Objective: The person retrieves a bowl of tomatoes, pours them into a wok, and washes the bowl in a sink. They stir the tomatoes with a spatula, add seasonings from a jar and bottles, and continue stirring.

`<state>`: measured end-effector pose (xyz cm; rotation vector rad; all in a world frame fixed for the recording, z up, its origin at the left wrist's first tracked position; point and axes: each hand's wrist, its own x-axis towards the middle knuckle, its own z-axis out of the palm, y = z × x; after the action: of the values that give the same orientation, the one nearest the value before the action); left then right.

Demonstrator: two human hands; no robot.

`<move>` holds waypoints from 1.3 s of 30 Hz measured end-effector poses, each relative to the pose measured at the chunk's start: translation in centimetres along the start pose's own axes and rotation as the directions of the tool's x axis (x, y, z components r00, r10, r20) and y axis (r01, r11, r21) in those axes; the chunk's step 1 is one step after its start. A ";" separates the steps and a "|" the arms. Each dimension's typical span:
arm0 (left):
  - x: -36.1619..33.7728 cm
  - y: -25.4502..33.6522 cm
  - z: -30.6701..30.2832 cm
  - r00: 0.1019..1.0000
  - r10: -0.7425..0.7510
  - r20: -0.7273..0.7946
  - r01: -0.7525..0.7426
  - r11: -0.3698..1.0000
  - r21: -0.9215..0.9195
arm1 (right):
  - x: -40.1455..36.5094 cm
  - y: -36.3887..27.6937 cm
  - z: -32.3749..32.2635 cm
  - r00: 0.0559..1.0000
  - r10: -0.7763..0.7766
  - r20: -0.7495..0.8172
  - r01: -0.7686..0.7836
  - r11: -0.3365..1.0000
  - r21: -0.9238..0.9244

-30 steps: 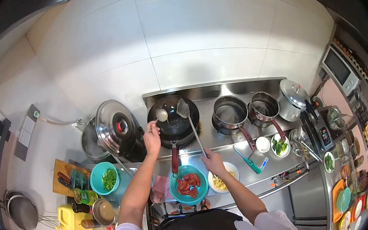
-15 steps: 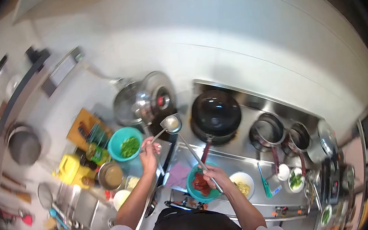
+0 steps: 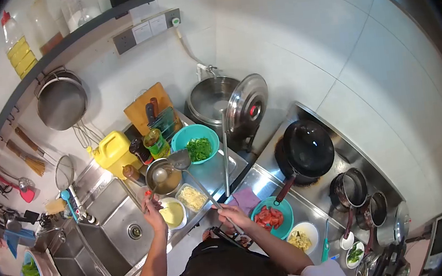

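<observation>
My left hand [image 3: 154, 214] is closed beside a metal pot of brown liquid [image 3: 171, 185]. It appears to grip a ladle [image 3: 160, 173] whose bowl is over or in that liquid; the handle hardly shows. A small red item [image 3: 148, 193] sits by its fingertips. My right hand [image 3: 233, 218] is wrapped round the long handle of a wok spatula [image 3: 180, 160], whose dark head hangs near the pot's right rim. Close by are a white bowl of pale yellow liquid [image 3: 172, 213] and a clear container of chopped pale food [image 3: 191, 197].
A teal bowl of chopped greens [image 3: 199, 149] stands behind, near a stockpot [image 3: 211, 98] with its leaning lid [image 3: 250, 108]. At right are a bowl of red pieces [image 3: 270, 217], a covered wok [image 3: 308, 150] and saucepans [image 3: 348, 188]. A sink [image 3: 116, 213] lies left.
My view has swung left. The ladle and spatula have moved from the counter near the stove to the pot of brown liquid on the left. My hands still hold them.
</observation>
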<state>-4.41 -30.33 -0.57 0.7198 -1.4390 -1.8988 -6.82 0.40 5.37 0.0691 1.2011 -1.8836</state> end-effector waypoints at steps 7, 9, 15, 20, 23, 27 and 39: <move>-0.3 -6.0 1.4 0.946 -0.316 0.070 0.323 0.930 -0.177 | -10.2 -4.0 -5.8 0.927 -0.180 -0.329 0.199 0.980 0.023; -1.7 -7.7 0.8 0.894 -0.415 0.168 0.444 0.871 -0.211 | -14.2 -5.5 -8.3 0.837 -0.243 -0.491 0.211 0.970 -0.120; -14.0 -6.4 6.4 0.378 -0.659 0.650 0.502 0.736 0.454 | -24.0 -11.6 -18.0 0.558 -0.216 -0.802 -0.124 0.933 -0.337; -20.9 -16.4 9.7 -0.315 -0.862 0.397 0.418 0.249 0.874 | -26.6 -17.6 -22.0 0.593 0.029 -0.805 -0.218 0.968 -0.126; -24.2 -18.7 11.1 -0.430 -0.822 0.374 0.439 0.172 0.882 | -26.1 -19.0 -23.9 0.609 0.127 -0.783 -0.339 0.934 -0.113; -26.7 -18.7 12.0 -0.245 -0.903 0.354 0.612 0.139 0.778 | -21.4 -14.3 -28.8 0.538 0.035 -0.842 -0.356 0.915 -0.189; -18.6 -11.0 5.1 0.252 -0.923 0.292 0.612 0.386 0.691 | -23.3 -20.3 -34.3 0.611 -0.504 -0.610 -0.696 0.024 -0.718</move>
<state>1.96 -10.84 -9.07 1.3012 -2.3158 -2.8626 -19.59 44.23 12.32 0.2348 2.8812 -0.1395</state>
